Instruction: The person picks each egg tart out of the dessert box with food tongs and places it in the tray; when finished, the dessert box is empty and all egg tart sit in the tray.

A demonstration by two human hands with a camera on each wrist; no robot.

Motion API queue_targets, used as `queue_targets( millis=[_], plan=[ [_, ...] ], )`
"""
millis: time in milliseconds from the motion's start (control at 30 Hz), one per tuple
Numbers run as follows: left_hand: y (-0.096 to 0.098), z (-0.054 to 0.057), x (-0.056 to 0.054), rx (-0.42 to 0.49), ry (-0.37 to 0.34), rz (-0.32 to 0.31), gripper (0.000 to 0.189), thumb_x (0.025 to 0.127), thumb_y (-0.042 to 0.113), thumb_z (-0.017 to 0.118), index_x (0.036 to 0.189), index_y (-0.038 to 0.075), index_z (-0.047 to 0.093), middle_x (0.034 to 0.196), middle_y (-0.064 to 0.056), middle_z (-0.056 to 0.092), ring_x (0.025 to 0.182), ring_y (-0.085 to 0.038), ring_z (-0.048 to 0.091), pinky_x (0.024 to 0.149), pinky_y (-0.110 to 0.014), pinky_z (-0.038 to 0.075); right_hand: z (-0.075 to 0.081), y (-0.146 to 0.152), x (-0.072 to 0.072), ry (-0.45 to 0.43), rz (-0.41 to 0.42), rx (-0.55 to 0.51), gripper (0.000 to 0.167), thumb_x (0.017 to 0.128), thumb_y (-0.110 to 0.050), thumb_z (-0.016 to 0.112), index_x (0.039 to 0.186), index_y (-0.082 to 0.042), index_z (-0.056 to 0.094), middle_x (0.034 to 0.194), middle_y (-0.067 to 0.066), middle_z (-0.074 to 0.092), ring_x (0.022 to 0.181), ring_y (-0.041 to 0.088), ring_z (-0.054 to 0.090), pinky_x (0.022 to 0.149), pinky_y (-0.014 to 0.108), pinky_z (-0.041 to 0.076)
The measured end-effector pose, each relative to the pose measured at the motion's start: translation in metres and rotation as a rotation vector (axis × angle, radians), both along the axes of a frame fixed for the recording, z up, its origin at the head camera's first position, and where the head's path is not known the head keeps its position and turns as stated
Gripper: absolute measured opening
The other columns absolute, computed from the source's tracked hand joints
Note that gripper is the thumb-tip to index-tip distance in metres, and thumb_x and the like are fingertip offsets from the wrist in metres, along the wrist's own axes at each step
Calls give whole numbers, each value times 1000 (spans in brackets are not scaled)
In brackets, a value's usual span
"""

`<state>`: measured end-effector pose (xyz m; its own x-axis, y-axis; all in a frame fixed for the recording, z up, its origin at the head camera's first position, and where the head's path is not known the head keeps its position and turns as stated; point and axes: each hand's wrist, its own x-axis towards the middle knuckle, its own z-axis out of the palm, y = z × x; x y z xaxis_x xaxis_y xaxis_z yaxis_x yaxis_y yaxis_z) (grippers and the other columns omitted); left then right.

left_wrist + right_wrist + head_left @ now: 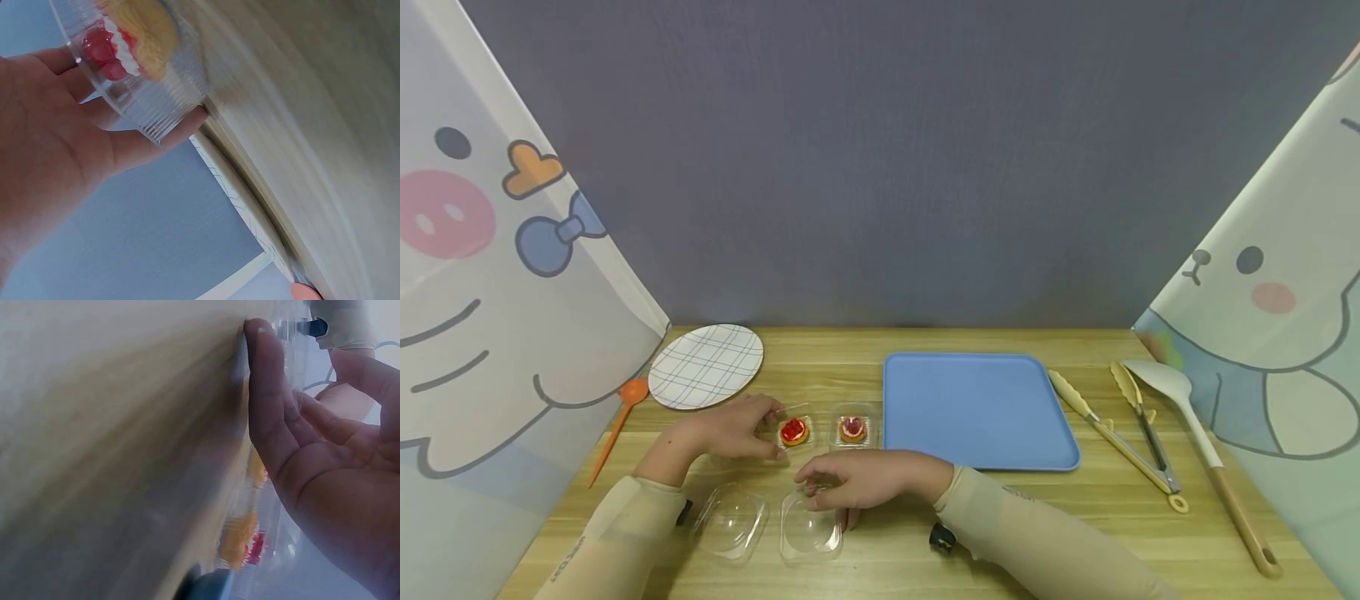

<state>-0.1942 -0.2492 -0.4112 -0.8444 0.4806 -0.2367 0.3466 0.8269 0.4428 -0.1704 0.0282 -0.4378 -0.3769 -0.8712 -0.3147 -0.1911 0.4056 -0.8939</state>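
Observation:
My left hand is at the left side of a clear plastic box, its thumb along one edge and fingers behind the wall. A small fruit tart with red topping and white cream sits inside that box. To its right, a second tart lies in another clear box under a clear dome. My right hand hovers palm down by a clear plastic lid, fingers loosely bent and overlapping its right edge. A second clear lid lies left of it.
A blue tray lies right of the boxes. Beyond it are yellow-tipped tongs and a wooden-handled spatula. A checked plate and an orange spoon lie at the left. A grey wall stands behind the table.

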Motion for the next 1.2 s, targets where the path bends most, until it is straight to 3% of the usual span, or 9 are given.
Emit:
queue_targets(
  millis=[300, 467, 600, 700, 933, 1067, 1200],
  plan=[
    [0, 2, -2, -23, -46, -2, 82, 84, 51, 85, 142, 0, 58, 123, -5, 66, 117, -23, 58, 100, -47, 52, 14, 9, 2, 111, -13, 39, 49, 111, -28, 59, 156, -11, 48, 154, 13, 58, 70, 14, 76, 65, 31, 65],
    [-2, 4, -10, -19, -73, -41, 87, 84, 52, 86, 143, -4, 56, 125, -10, 67, 120, -28, 62, 102, -52, 53, 25, 18, 1, 170, -26, 48, 44, 111, -27, 58, 152, -12, 53, 139, 9, 68, 74, 11, 77, 67, 30, 65],
    [0, 5, -14, -23, -65, -47, 94, 84, 54, 85, 150, -3, 51, 139, -17, 64, 132, -37, 60, 109, -58, 51, 36, 27, -4, 203, -50, 20, 38, 111, -25, 57, 147, -12, 59, 124, 7, 73, 75, 20, 79, 68, 34, 66],
    [5, 8, -16, -17, -55, -47, 104, 86, 56, 84, 159, -4, 41, 151, -21, 59, 144, -43, 52, 117, -62, 46, 42, 33, -11, 252, -66, -20, 36, 112, -23, 56, 145, -12, 60, 127, 8, 72, 79, 25, 80, 69, 40, 66],
    [24, 14, -19, -9, -40, -72, 105, 87, 57, 83, 162, -2, 38, 157, -20, 55, 150, -44, 47, 121, -63, 41, 54, 45, -24, 304, -154, -61, 40, 108, -32, 66, 144, -18, 58, 132, 11, 69, 88, 34, 79, 74, 46, 65],
    [36, 15, -21, -11, -66, -69, 108, 86, 59, 83, 164, 1, 35, 162, -16, 52, 156, -42, 41, 124, -64, 37, 54, 48, -30, 446, -212, -33, 58, 104, -35, 71, 154, -15, 50, 141, 13, 66, 93, 30, 77, 80, 35, 63],
    [47, 13, -23, -26, -75, -81, 109, 83, 58, 86, 163, 2, 38, 160, -14, 53, 155, -39, 42, 124, -61, 39, 49, 46, -31, 659, -264, 57, 73, 98, -37, 77, 159, -12, 46, 150, 13, 60, 123, 27, 69, 101, 39, 58]
  ],
)
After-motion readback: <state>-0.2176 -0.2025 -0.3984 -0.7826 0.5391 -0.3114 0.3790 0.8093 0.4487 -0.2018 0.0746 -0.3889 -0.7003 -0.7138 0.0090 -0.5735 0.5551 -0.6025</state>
